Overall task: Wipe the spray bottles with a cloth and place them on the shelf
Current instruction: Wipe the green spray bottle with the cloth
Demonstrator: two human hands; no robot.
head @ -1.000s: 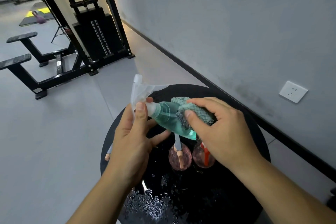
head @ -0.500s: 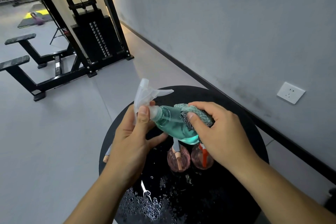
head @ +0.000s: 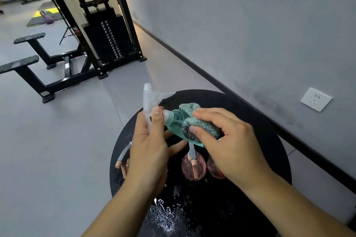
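Still early in the job, by the look of it. One see-through green plastic spray bottle up in the air over the round black table, lying almost on its side, white trigger top pointing up and left. Held near the neck by the left hand, thumb and fingers curled round it. Fuzzy green cloth pressed on the bottle's body by the right hand, fingers bent and gripping the cloth. Wiping going on, not done. Two round pink spray bottles waiting on the table just below, a third one partly hidden behind the left hand. No shelf in sight. Nothing put away yet, so most of the work left.
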